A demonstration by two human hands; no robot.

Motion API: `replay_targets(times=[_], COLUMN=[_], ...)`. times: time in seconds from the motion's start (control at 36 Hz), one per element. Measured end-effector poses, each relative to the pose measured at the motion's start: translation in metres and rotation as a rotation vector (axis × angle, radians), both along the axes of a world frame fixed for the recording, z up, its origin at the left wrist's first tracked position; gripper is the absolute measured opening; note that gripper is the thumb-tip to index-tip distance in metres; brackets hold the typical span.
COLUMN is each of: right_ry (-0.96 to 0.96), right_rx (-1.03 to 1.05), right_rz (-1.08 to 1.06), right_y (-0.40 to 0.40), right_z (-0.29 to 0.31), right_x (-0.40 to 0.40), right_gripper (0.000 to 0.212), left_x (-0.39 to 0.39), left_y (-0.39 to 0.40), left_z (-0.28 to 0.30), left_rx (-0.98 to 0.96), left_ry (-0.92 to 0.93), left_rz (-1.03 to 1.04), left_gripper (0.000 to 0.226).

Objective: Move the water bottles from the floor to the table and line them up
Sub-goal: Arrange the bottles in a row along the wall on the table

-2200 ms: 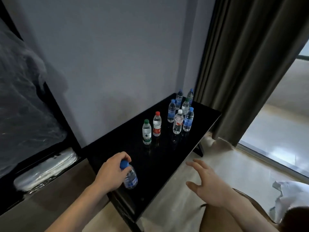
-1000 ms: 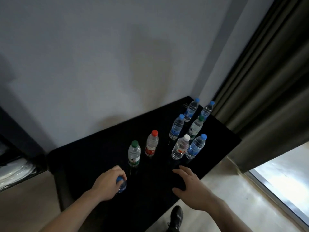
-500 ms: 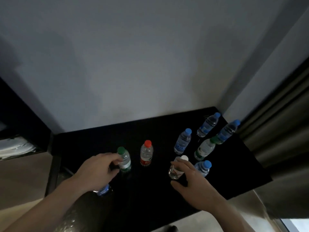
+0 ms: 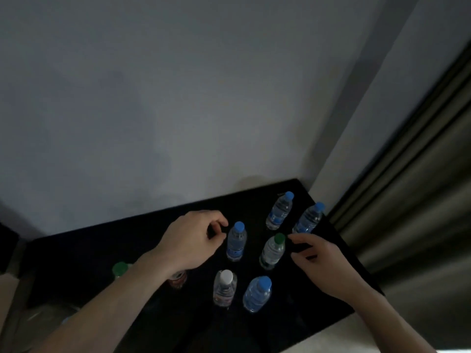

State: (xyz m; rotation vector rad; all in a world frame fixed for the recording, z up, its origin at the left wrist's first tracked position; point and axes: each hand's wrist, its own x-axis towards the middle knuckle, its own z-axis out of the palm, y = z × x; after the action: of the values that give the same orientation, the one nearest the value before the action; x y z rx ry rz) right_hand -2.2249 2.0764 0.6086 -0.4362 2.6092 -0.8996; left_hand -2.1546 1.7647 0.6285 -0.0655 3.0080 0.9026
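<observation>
Glossy black table (image 4: 102,248) carries clear ribbed plastic bottles (image 4: 236,242).

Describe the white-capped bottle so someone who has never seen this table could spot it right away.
Find the black table against the grey wall. The cluster of upright water bottles stands near its right end. The white-capped bottle is in the row nearest the person, left of a blue-capped bottle; it is the only bottle there with a white cap.
</observation>
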Motion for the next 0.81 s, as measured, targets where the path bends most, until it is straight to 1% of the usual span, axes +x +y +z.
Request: replay_targets(times=[0.11, 0.22, 0.36, 0.47, 0.61, 0.81], right_ry=[0.019, 0.03, 0.059, 0.062, 0.064, 0.045], right_rx=[-0.002, 0.022, 0.084, 0.134, 0.171, 0.216], right_rz=[-0.093, -0.136, -0.13, -0.076, 0.036, 0.2], right_y=[0.02, 0.04, 0.06, 0.071, 0.082, 0.098], right_z=[-0.002, -0.003, -0.017, -0.037, -0.059, -0.088], right_x=[-0.017, -0.042, -0.091, -0.136, -0.186, -0.252], right_gripper=[0.043, 0.041, 0.046, 0.051, 0.057, 0.052], left_x=[-0.037, -0.073, -0.125, -0.171, -0.22, -0.275], left_y=[0.018, 0.044, 0.076, 0.102, 0.132, 0.179], left_z=[-0.007, -0.014, -0.018, -0.027, -0.049, -0.088], left_rx=[0.004, 0.02, 0.004, -0.048, -0.08, -0.139], left_ry=[-0.026, -0.036, -0.053, -0.103, -0.172, -0.332], left_rz=[-0.048, -0.098, -0.118, -0.101, -0.039, 0.016], left_gripper=[0.02, 0.021, 0.034, 0.045, 0.052, 0.052])
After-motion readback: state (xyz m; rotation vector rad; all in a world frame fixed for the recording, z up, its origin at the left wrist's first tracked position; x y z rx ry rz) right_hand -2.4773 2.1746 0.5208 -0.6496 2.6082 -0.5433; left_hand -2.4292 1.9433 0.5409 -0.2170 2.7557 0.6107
